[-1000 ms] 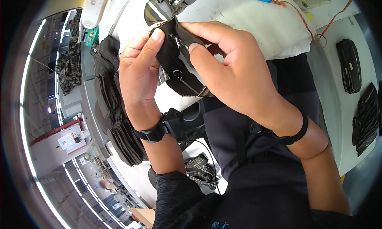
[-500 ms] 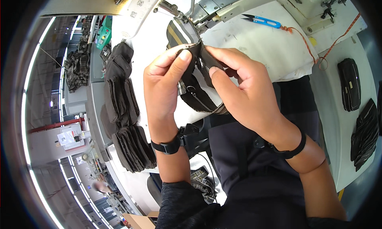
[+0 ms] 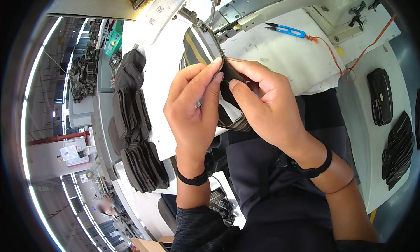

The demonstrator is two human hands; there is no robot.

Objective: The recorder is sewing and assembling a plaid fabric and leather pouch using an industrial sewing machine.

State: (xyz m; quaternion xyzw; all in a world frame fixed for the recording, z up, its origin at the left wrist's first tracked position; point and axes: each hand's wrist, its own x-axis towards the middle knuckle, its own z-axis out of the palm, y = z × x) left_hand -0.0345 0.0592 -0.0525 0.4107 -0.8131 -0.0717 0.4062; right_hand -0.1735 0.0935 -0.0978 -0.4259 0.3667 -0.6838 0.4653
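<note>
Fabric (image 3: 191, 45), dark and striped, runs from the sewing machine (image 3: 164, 13) to our left hand (image 3: 192, 99) and right hand (image 3: 272, 104), both pinching its edge. We judge it light, soft and limp, best held close along that edge.
</note>
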